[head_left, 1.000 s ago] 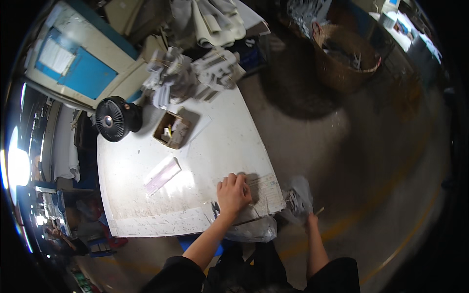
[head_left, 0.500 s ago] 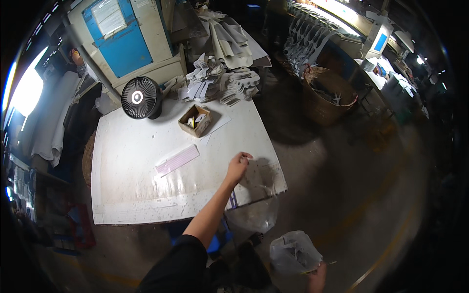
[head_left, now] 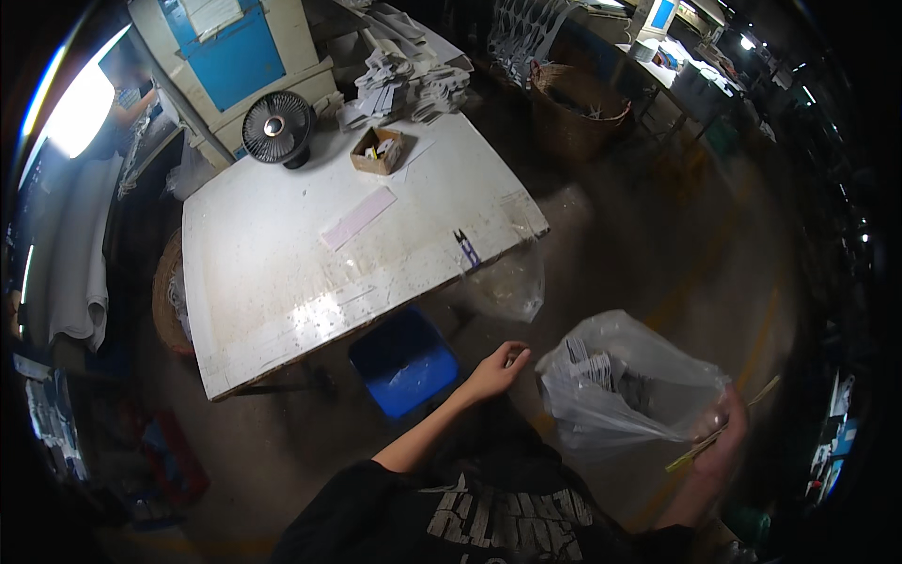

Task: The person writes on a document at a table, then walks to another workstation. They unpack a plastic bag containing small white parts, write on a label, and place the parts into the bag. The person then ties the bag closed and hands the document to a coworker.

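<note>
at the far left a pale cloth (head_left: 80, 254) hangs in soft folds beside a bright window. right of it stands the large white rectangular worktable (head_left: 254, 282), its flat top scuffed and glossy where light falls. on its far edge sits a round black wire-guarded fan (head_left: 275, 127), then a small brown cardboard box (head_left: 377, 150) of odds and ends, with a thin pale pink strip (head_left: 358, 217) lying flat nearer the middle. beyond the box lie heaps of folded grey-white pieces (head_left: 409, 80). under the table's near edge is a smooth blue plastic bin (head_left: 405, 363), and a limp clear plastic bag (head_left: 508, 282) hangs off the table's right corner.

the left hand (head_left: 493, 373) hovers just right of the bin, fingers loosely curled together, clamped on nothing that can be made out. further right, the crinkled translucent plastic bag (head_left: 620, 385), lumpy with grey-white pieces inside, hangs low over the concrete floor. the right hand (head_left: 722, 442) is closed on its gathered neck, together with a thin yellowish stick (head_left: 719, 434). a woven basket (head_left: 573, 117) stands far off.
</note>
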Available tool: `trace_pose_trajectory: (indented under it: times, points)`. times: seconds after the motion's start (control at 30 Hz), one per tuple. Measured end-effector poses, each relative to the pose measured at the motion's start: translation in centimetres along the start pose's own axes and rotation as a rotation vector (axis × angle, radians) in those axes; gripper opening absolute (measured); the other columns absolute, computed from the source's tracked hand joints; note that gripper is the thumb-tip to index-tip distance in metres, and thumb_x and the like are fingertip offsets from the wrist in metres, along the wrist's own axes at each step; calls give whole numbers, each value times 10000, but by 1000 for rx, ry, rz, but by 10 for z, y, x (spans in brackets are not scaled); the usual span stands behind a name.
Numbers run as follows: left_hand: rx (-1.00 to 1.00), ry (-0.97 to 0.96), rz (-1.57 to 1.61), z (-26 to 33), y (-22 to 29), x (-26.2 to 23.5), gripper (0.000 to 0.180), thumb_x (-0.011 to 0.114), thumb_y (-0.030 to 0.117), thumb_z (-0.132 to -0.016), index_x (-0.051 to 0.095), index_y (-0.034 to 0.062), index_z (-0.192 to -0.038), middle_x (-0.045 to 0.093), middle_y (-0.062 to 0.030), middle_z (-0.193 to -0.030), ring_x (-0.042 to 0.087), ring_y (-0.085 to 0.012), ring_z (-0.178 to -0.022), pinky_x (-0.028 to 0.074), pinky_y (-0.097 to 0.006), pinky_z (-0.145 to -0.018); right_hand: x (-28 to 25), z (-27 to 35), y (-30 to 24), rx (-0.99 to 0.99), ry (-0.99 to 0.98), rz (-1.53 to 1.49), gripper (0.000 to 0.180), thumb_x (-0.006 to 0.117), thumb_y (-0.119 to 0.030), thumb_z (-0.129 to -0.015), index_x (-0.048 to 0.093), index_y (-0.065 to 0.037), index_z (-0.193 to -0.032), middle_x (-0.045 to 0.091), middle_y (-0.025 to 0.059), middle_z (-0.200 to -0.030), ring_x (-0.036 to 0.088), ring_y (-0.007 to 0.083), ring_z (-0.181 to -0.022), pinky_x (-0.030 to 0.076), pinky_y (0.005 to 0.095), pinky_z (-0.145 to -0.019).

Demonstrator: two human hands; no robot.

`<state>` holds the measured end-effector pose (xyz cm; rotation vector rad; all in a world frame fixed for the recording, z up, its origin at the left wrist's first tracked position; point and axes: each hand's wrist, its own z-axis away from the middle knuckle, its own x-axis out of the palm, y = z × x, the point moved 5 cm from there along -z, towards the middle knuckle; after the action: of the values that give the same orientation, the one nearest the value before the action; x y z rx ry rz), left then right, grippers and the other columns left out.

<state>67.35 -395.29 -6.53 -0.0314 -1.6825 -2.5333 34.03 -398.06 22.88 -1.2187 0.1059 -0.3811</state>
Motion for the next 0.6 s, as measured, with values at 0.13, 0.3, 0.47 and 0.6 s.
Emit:
trace_pose_trajectory:
  times: [0.13, 0.3, 0.47, 0.6]
  points:
    - [167, 243, -110, 55, 32, 0, 437, 644, 422, -1059, 663, 30, -1252, 720, -127, -1136, 650, -181, -1103, 509, -333, -954, 50, 53, -34, -5, -306, -88, 421, 640, -355, -1021, 429, -207, -688, 320, -90, -519, 280, 74, -379, 223, 268, -367]
    - [312, 580, 190, 132, 53, -87, 361, 648, 362, -1058, 666, 4, -1017, 608, -55, -886, 565, -160, -856, 470, -311, -815, 115, 92, -28, -27, -277, 14, 410, 623, -369, -1025, 454, -196, -693, 318, -85, -527, 283, 66, -400, 213, 273, -381]
    - [511, 842, 587, 206, 81, -155, 246, 514, 236, -1140, 591, 79, -967, 538, 47, -854, 439, -34, -756, 400, -238, -662, 193, 110, -6, 120, -843, -1, 427, 591, -373, -1041, 435, -194, -685, 267, -87, -537, 260, 69, -418, 245, 276, -415]
    - [585, 957, 667, 233, 87, -194, 226, 488, 197, -1144, 585, 71, -983, 562, 34, -877, 462, -37, -772, 425, -227, -683, 215, 93, 46, 217, -865, -86, 381, 571, -369, -1066, 441, -199, -751, 308, -83, -567, 300, 72, -456, 289, 275, -451]
